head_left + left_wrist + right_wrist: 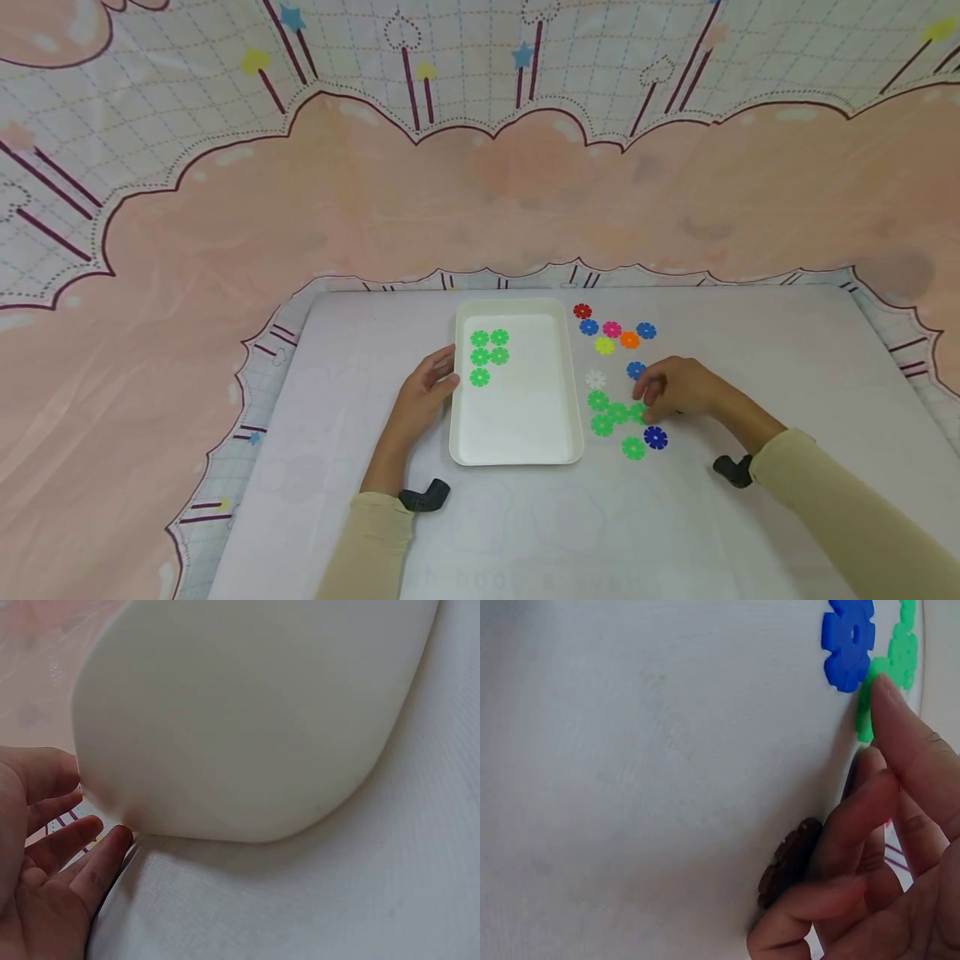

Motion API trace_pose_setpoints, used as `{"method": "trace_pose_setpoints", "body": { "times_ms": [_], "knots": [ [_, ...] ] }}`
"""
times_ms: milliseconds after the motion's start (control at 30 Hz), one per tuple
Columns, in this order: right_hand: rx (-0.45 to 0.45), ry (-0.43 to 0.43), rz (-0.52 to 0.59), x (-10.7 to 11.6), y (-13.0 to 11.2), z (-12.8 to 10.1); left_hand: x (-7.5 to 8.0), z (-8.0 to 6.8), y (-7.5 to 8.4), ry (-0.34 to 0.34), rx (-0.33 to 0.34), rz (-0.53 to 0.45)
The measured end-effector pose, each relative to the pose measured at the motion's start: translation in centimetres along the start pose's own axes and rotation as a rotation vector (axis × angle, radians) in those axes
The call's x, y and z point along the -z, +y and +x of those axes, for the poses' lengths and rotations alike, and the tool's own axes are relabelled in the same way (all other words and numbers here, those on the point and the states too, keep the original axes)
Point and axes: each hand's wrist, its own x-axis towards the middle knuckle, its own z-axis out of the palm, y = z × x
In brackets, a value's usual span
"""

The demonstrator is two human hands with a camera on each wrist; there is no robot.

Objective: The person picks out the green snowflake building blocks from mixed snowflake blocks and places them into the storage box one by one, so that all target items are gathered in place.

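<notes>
My left hand rests against the left side of a white rectangular tray; in the left wrist view its fingertips touch the tray's outer wall. Inside the tray several green snowflake discs lie in two columns at the upper left. Right of the tray, my right hand hovers low over the table, thumb and forefinger apart. Its thumb touches or nearly touches a green snowflake disc. A dark blue disc lies beside that one. Under the curled fingers sits a dark brown disc, mostly hidden from the head view.
More green discs cluster between tray and right hand, with a white disc above them. Farther back lie red, pink, yellow, orange and blue discs. A patterned cloth hangs behind the table.
</notes>
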Motion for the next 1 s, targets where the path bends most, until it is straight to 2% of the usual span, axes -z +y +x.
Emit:
{"method": "trace_pose_setpoints", "body": {
  "times_ms": [167,500,633,1000],
  "knots": [
    [0.044,-0.004,-0.024,-0.19,0.09,0.12,-0.07,-0.01,0.13,-0.001,0.01,0.008],
    [0.063,-0.007,-0.026,-0.16,0.0,0.1,-0.08,0.0,0.01,0.02,0.061,0.048],
    [0.078,-0.015,-0.017,-0.07,0.02,0.0,-0.11,-0.08,0.05,0.015,0.052,0.042],
    [0.05,-0.045,0.002,0.38,0.02,0.19,-0.08,-0.17,0.14,0.007,0.021,0.031]
  ]
}}
